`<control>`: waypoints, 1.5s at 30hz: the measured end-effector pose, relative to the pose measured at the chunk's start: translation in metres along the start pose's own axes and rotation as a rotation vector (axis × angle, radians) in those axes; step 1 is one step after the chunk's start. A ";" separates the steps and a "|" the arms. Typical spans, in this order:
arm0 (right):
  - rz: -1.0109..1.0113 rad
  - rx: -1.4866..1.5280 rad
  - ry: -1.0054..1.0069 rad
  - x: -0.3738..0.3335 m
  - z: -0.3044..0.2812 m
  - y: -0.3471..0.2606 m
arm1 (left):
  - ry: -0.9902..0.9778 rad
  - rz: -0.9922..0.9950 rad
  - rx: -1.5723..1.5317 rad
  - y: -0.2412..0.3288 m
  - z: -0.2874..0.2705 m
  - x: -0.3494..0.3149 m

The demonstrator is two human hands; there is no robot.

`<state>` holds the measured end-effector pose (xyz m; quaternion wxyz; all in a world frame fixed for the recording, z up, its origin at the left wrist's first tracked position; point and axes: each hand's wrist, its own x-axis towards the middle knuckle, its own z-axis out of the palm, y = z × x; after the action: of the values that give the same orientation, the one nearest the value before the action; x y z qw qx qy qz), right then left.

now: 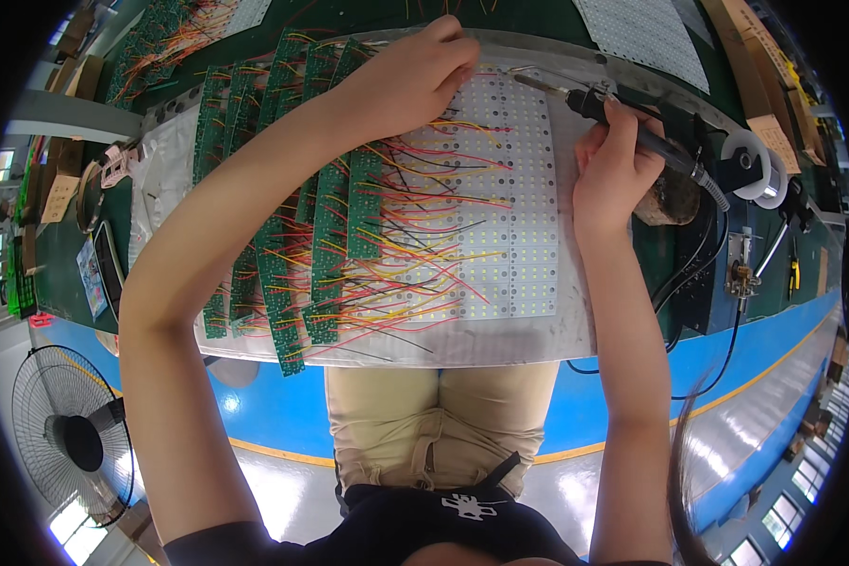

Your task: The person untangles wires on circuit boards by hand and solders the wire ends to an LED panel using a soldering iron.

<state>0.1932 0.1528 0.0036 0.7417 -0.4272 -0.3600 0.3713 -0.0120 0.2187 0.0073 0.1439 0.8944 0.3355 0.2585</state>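
My right hand (618, 165) grips a soldering iron (599, 106) with a thin curved metal tube beside its tip. The tip points left, over the top right part of a white LED panel (533, 236) with rows of small square lights. Left of the tip, my left hand (439, 66) is closed in a pinch near the panel's far edge, and a thin red wire appears to come out from its fingertips. Green circuit boards (363, 212) lie in overlapping strips under my left forearm. Their red, yellow and black wires (434, 203) fan out rightward across the panel.
On the right stand a solder wire reel (750, 170), a brownish block (668, 198), dark cables and yellow-handled pliers (794, 267). More wired boards (160, 47) lie at the far left, another white panel (641, 38) at the far right. A fan (74, 441) stands at lower left.
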 end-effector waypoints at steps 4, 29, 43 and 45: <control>-0.029 -0.047 0.044 -0.002 0.005 -0.001 | 0.018 0.025 0.001 -0.002 -0.003 0.000; -0.029 0.002 0.025 -0.002 0.000 0.000 | -0.298 0.037 0.134 0.030 -0.073 -0.018; -0.066 0.009 0.028 -0.001 0.001 0.006 | -0.287 -0.168 -0.129 0.041 -0.046 -0.011; -0.062 -0.002 0.032 -0.001 0.000 0.006 | -0.251 -0.074 0.067 0.049 -0.048 -0.011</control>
<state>0.1912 0.1543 -0.0022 0.7581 -0.4222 -0.3615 0.3411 -0.0201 0.1796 0.0639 0.1640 0.9111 0.3559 0.1277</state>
